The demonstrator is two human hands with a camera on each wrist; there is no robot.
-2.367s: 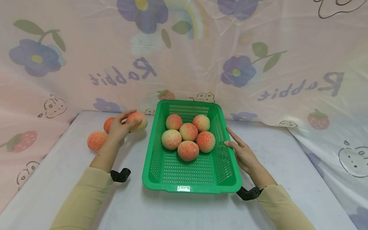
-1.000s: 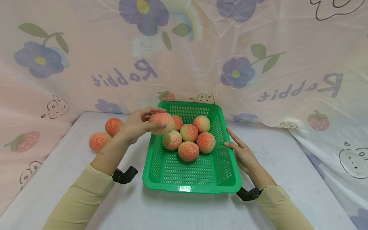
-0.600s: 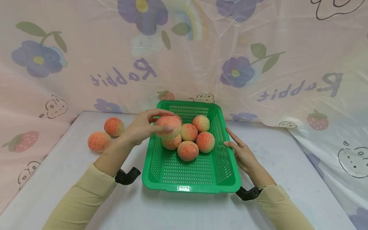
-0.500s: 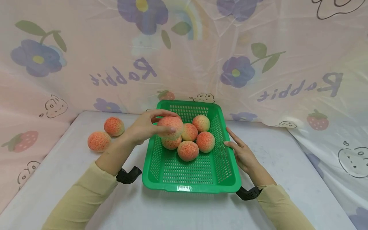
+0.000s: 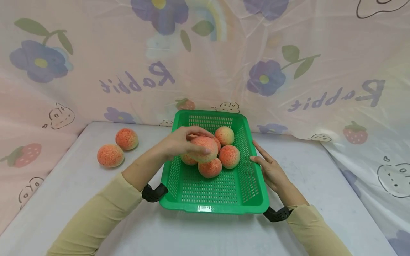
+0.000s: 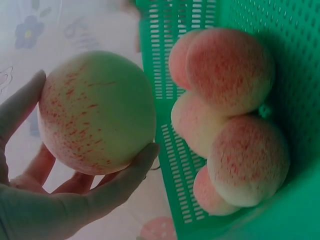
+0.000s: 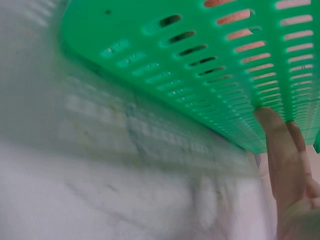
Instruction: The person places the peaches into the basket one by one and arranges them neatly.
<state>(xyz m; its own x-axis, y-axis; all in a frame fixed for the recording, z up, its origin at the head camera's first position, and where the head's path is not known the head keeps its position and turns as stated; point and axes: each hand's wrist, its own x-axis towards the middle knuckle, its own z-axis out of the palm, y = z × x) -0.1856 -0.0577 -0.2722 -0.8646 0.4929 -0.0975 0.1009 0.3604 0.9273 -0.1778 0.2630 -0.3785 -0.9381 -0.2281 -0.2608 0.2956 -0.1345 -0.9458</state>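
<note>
My left hand (image 5: 179, 144) holds a red-speckled, pale yellow peach (image 5: 203, 148) above the peaches in a green plastic basket (image 5: 209, 193). In the left wrist view its thumb and fingers curl round the held peach (image 6: 95, 115), which is apart from the others. Several peaches (image 5: 229, 156) lie grouped in the basket's middle and far part; some are partly hidden behind the hand and held peach. My right hand (image 5: 272, 174) grips the basket's right rim, thumb over the edge. In the right wrist view, its fingers (image 7: 282, 155) touch the slotted outer wall.
Two peaches, a paler one (image 5: 110, 155) and a redder one (image 5: 126, 139), lie on the white table (image 5: 77, 199) left of the basket. A patterned cloth (image 5: 205, 71) hangs behind the table, close to the basket's far end. Black wrist mounts (image 5: 154, 193) stick out from both wrists.
My left hand has lifted the peach from the table on the left and carried it right, over the basket's rim to above its middle. The right hand and basket have stayed in place.
</note>
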